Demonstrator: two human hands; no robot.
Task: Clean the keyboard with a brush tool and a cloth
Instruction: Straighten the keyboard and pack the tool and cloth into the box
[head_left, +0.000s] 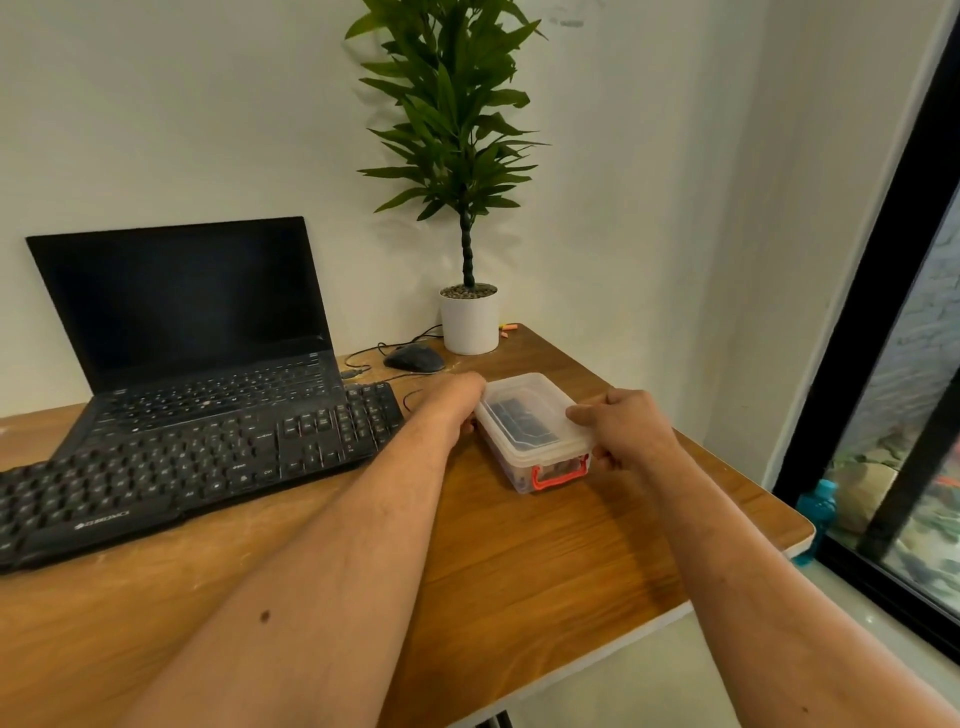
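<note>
Head view: task at start. Left hand (457, 402) and right hand (623, 431) grasp lidded plastic box (532, 431) on desk (545, 561). Lid on; brush, cloth not visible. Keyboard (197, 460) left of box, untouched; all cleaning left.

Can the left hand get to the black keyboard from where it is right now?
Probably yes. The left hand is gripping the side of the plastic box, and the keyboard lies right beside it on the desk with nothing between them. It would have to let go of the box first.
</note>
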